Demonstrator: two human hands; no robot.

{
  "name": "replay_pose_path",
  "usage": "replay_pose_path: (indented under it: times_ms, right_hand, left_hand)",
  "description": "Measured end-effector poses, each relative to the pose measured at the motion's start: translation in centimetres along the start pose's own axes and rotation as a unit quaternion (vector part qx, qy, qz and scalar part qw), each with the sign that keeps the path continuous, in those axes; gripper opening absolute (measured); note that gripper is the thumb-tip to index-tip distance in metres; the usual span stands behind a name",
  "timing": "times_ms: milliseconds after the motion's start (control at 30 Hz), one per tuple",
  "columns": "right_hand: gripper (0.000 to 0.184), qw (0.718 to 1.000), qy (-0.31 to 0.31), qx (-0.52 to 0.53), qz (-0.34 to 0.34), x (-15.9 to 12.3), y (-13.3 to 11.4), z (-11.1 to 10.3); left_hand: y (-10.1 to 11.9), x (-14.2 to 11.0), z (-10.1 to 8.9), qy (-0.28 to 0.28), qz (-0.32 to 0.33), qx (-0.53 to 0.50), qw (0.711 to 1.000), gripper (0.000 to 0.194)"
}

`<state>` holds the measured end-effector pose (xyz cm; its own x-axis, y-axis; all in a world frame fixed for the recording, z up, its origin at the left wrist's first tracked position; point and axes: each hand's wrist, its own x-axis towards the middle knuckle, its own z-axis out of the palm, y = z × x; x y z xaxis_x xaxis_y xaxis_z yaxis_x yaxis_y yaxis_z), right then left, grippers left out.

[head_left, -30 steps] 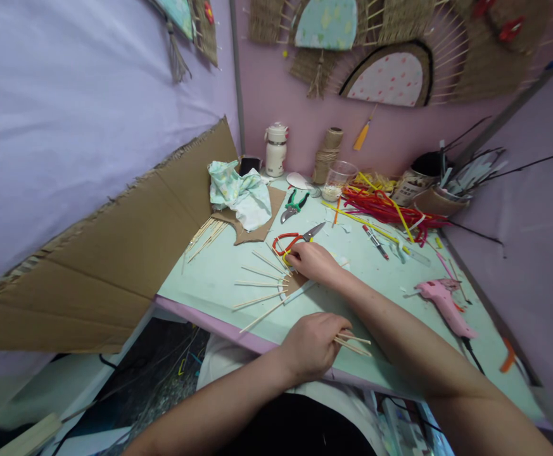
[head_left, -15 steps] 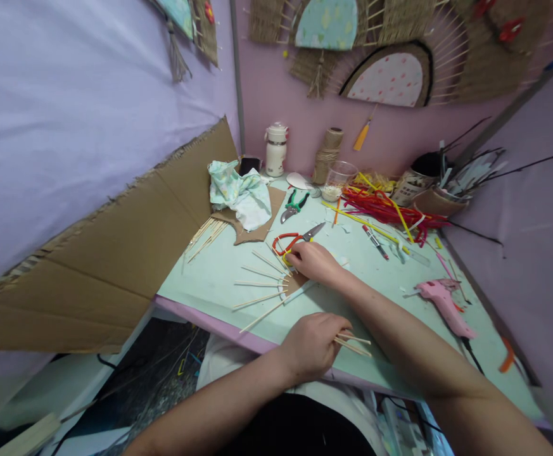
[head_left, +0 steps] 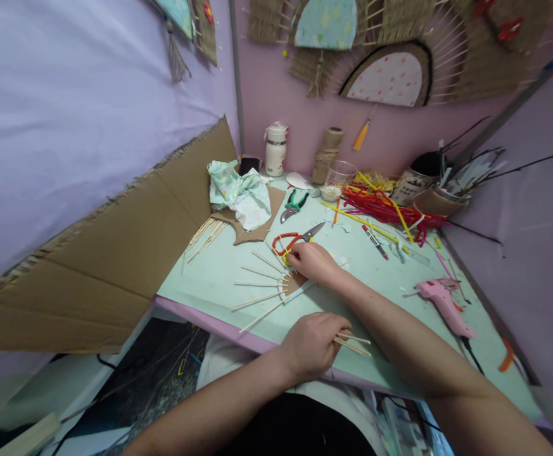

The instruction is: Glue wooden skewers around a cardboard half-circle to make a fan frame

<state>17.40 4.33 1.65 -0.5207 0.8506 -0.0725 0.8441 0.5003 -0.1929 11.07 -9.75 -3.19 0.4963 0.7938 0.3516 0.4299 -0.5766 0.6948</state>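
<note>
My left hand is closed around several thin wooden sticks, their ends poking out to the right near the table's front edge. Farther in, my right hand has its fingertips pinched on a thin stick at the rim of a small rounded cardboard piece with a pale border. Several sticks fan out leftward from that rim. Part of the cardboard is hidden under my right hand. Just beyond my fingers lie orange-handled scissors.
Green-handled pruners, crumpled floral fabric and loose sticks lie behind and left. Red pipe cleaners, a marker and a pink glue gun are to the right. A large cardboard sheet leans left.
</note>
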Motion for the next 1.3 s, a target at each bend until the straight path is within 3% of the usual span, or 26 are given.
replay_pose_path:
  times_ms: [800,900,1000,1067,1200,1300]
  right_hand:
    - [0.038,0.999,0.023,0.038,-0.002,0.0,0.0,-0.4]
    - [0.039,0.997,0.042,0.06,0.015,-0.2,0.3,-1.2]
    - [0.037,0.988,0.06,0.14,0.007,-1.1,1.1,-3.0]
    - [0.035,0.965,0.005,0.259,-0.045,-2.1,1.9,-4.4]
    - [0.04,0.848,-0.204,0.443,-0.206,-4.4,3.2,-6.0]
    - [0.039,0.821,-0.235,0.464,-0.234,-5.2,3.4,-5.4]
  left_hand:
    - [0.0,0.0,0.0,0.0,0.002,-0.009,1.0,0.029]
    - [0.0,-0.1,-0.2,0.009,-0.014,-0.05,0.999,0.029]
    - [0.0,-0.2,-0.5,0.042,-0.059,-0.158,0.985,0.033]
    - [0.0,-0.2,-0.5,0.075,-0.098,-0.246,0.961,0.038]
    - [-0.2,0.1,-0.3,0.119,-0.157,-0.379,0.904,0.052]
    - [-0.3,0.4,-0.2,0.126,-0.183,-0.412,0.884,0.059]
